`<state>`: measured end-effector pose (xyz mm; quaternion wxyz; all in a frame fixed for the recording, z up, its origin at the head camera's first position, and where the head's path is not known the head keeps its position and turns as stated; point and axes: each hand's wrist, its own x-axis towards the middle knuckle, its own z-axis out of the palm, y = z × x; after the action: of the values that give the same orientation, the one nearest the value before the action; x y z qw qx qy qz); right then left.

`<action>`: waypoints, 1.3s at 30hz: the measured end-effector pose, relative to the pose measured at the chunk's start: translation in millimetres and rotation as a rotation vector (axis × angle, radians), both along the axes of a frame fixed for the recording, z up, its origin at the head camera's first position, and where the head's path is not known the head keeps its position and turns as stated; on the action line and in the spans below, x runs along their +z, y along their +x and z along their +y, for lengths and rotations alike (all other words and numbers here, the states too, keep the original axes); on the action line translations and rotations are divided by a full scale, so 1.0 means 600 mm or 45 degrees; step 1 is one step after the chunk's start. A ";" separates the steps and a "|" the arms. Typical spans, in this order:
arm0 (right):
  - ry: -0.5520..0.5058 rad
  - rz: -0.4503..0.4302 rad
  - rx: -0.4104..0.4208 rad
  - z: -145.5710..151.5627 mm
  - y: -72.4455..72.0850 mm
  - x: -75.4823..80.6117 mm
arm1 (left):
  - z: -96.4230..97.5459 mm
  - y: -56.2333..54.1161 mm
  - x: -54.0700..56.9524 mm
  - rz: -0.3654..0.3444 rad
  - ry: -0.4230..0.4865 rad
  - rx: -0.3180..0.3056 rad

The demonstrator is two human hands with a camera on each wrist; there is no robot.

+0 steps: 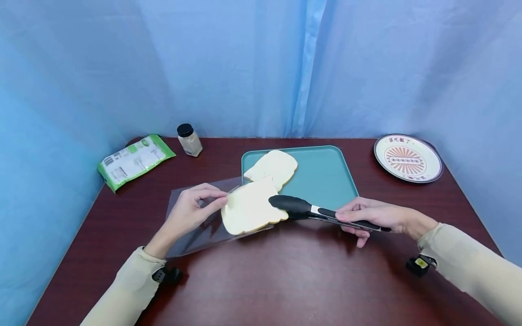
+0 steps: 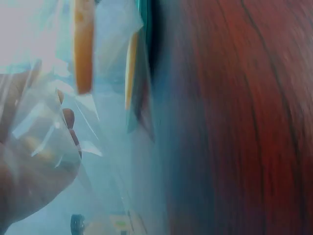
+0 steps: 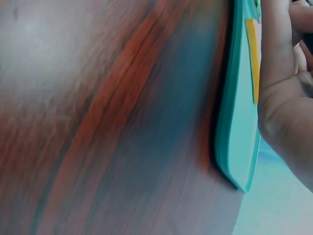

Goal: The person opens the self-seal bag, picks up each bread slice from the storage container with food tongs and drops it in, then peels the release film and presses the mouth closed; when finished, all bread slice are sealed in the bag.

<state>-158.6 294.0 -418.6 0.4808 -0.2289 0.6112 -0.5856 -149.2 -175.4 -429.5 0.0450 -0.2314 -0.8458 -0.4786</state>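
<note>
Between thumb and fingers, my left hand (image 1: 189, 213) pinches the edge of a clear plastic bag (image 1: 189, 241) near its opening. My right hand (image 1: 373, 213) grips a pair of tongs (image 1: 326, 213) by the handle. Their black tips (image 1: 291, 204) clasp the right end of a bread slice (image 1: 250, 206), whose left part overlaps the bag's mouth. The left thumb and fingertips are right at the slice's left edge. Behind it, a second bread slice (image 1: 277, 165) lies on the teal tray (image 1: 326, 174). In the left wrist view, the held slice (image 2: 84, 54) shows its crust edge-on.
A green and white packet (image 1: 136, 162) lies at the back left, beside a small jar (image 1: 190, 141) with a black lid. A patterned plate (image 1: 434, 170) stands at the back right. Blue curtains (image 1: 228, 68) enclose the dark wooden table (image 1: 285, 285).
</note>
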 end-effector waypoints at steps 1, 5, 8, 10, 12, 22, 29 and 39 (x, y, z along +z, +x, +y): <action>0.009 -0.004 -0.007 -0.002 0.000 0.000 | 0.002 0.000 0.000 -0.001 0.006 -0.004; 0.012 -0.001 -0.011 -0.011 0.003 0.004 | 0.011 0.001 0.003 0.003 0.021 -0.033; 0.042 0.009 -0.013 -0.022 0.006 0.013 | 0.017 -0.001 0.006 0.020 0.014 -0.042; 0.075 0.020 -0.023 -0.031 0.007 0.020 | 0.020 -0.002 0.007 0.033 0.014 -0.035; 0.118 0.043 -0.036 -0.040 0.006 0.026 | 0.023 -0.004 0.008 0.045 0.019 -0.027; 0.200 0.121 -0.017 -0.071 -0.001 0.044 | 0.038 -0.004 0.011 0.059 0.052 -0.016; 0.226 0.058 -0.044 -0.093 0.003 0.038 | 0.047 0.006 0.022 0.076 0.086 0.045; 0.289 0.062 -0.084 -0.119 0.005 0.036 | 0.059 0.022 0.054 0.109 0.094 -0.032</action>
<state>-155.8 222.4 -397.1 0.4690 -0.1670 0.6923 -0.5223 -135.9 -140.1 -397.2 0.0835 -0.2604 -0.8220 -0.4996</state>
